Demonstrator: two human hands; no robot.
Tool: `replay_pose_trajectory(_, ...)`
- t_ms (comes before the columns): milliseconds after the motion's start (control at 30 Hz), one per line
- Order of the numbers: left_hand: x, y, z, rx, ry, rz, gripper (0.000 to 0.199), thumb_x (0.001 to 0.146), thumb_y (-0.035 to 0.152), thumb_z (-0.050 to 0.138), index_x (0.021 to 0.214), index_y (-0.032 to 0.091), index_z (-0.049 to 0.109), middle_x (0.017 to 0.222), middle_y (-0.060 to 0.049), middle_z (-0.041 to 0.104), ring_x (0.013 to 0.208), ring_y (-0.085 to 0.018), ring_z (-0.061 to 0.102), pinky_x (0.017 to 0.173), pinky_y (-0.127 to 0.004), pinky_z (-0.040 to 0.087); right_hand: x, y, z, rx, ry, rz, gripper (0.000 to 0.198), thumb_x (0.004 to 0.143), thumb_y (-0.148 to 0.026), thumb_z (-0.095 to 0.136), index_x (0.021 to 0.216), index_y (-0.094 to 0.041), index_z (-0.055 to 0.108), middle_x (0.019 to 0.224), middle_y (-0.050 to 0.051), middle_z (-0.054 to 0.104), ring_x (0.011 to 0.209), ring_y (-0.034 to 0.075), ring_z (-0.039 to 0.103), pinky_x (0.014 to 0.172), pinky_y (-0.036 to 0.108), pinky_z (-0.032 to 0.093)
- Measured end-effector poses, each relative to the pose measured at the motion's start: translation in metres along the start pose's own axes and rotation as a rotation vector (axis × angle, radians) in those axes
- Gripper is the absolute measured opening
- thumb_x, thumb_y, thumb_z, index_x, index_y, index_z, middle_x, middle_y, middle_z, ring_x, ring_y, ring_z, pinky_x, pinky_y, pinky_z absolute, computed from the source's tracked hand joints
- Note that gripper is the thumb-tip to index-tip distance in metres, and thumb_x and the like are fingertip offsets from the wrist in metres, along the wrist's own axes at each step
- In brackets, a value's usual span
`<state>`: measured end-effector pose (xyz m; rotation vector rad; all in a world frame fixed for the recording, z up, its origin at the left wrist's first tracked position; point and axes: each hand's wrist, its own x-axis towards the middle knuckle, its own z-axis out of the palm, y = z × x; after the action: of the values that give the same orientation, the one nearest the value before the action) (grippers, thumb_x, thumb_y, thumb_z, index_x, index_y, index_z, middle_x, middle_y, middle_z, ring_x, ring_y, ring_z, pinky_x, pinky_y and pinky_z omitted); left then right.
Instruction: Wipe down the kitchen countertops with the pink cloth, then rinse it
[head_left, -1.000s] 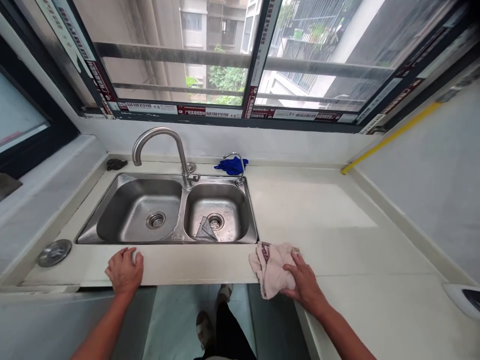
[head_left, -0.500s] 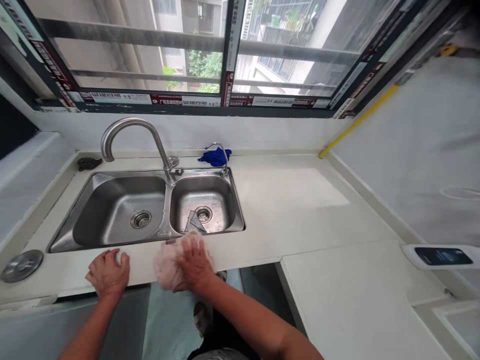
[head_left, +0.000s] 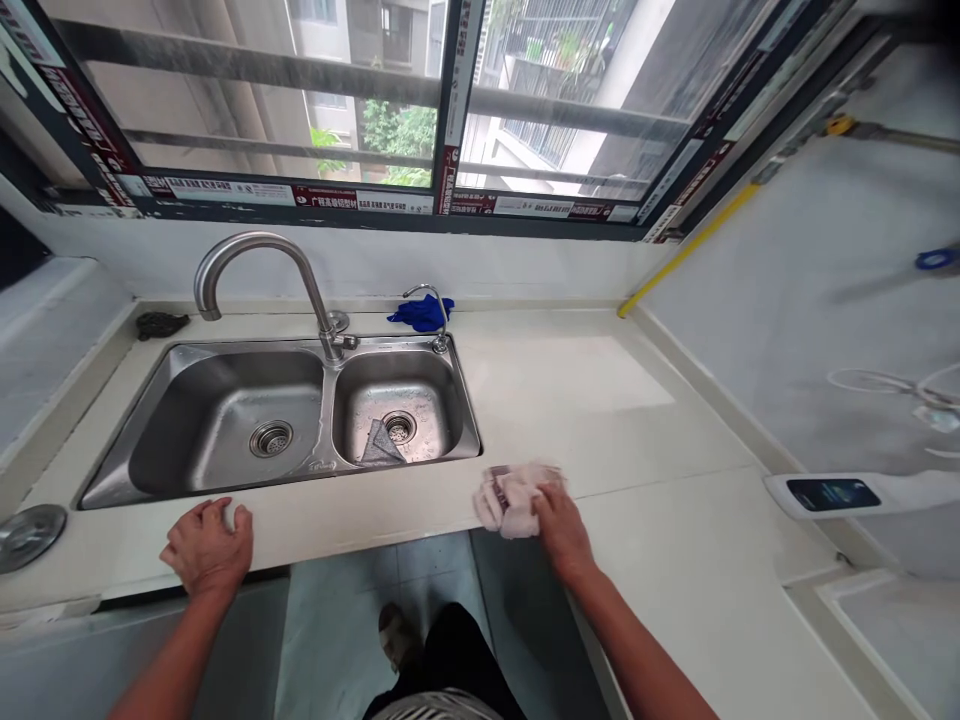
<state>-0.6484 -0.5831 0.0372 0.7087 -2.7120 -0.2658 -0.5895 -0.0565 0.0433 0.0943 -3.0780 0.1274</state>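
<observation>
A pinkish-white cloth (head_left: 504,500) lies bunched on the front strip of the white countertop (head_left: 570,400), just right of the double sink. My right hand (head_left: 559,520) grips its right side with the fingers over it; the cloth's edges are a little blurred. Away to the left, my left hand (head_left: 210,548) rests on the counter's front edge before the large basin. Its fingers are slightly bent with the thumb apart, and it holds nothing. The stainless sink (head_left: 328,400) lies between and beyond my hands. A grey folded cloth (head_left: 380,443) is in the small basin beside the drain.
A tall curved faucet (head_left: 300,265) and a small thin tap (head_left: 442,310) rise behind the sink. Near the tap lies a blue cloth (head_left: 416,315). A round metal lid (head_left: 31,537) sits at far left. At right stands a white device with a dark screen (head_left: 834,494).
My right hand has carried the pinkish-white cloth rightward along the counter's front edge, from before the small basin to beyond the sink's right end. My left hand stays on the edge.
</observation>
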Motion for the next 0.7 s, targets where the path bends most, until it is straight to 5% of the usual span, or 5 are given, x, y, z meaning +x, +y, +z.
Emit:
replay_pose_trajectory(100,0.0,0.002,-0.003,-0.008,-0.035,-0.015,0.04,0.091,0.042,0.043,0.11,0.015,0.067,0.127,-0.017,0.058,0.123,-0.038,0.049,0.099,-0.053,0.039,-0.018,0.026,-0.031,-0.05,-0.024,0.137,0.017,0.086,-0.013,0.051,0.098,-0.018,0.062,0.105,0.011,0.062,0.094,0.024,0.056,0.077,0.036,0.044)
replay_pose_trajectory(200,0.002,0.001,-0.003,-0.016,-0.057,-0.016,0.045,0.093,0.045,0.039,0.111,0.015,0.067,0.128,-0.018,0.058,0.124,-0.039,0.048,0.098,-0.053,0.037,-0.034,0.022,-0.042,-0.096,-0.109,0.279,0.03,0.078,-0.027,0.07,0.106,-0.022,0.061,0.119,0.011,0.058,0.1,0.027,0.054,0.076,0.036,0.04)
replay_pose_trajectory(333,0.003,0.001,-0.001,-0.015,-0.049,-0.005,0.05,0.094,0.048,0.036,0.115,0.013,0.066,0.127,-0.021,0.057,0.125,-0.04,0.046,0.097,-0.056,0.036,-0.033,-0.005,-0.031,-0.174,-0.158,0.441,0.051,0.072,-0.047,0.079,0.111,-0.02,0.06,0.132,0.015,0.053,0.116,0.034,0.048,0.088,0.045,0.038)
replay_pose_trajectory(567,0.01,0.006,-0.001,0.024,-0.103,-0.042,0.061,0.092,0.054,0.03,0.119,0.013,0.065,0.129,-0.023,0.055,0.128,-0.043,0.044,0.101,-0.059,0.034,-0.013,-0.019,-0.01,-0.203,-0.018,0.548,0.049,0.078,-0.043,0.076,0.114,-0.015,0.058,0.122,0.017,0.057,0.113,0.034,0.047,0.092,0.047,0.034)
replay_pose_trajectory(700,0.017,0.003,0.005,0.057,-0.158,-0.057,0.062,0.09,0.057,0.034,0.123,0.014,0.063,0.137,-0.025,0.049,0.132,-0.045,0.041,0.104,-0.062,0.031,-0.037,-0.014,-0.009,-0.177,-0.012,0.558,0.044,0.082,-0.035,0.071,0.12,-0.018,0.057,0.125,0.015,0.058,0.118,0.032,0.046,0.096,0.046,0.034)
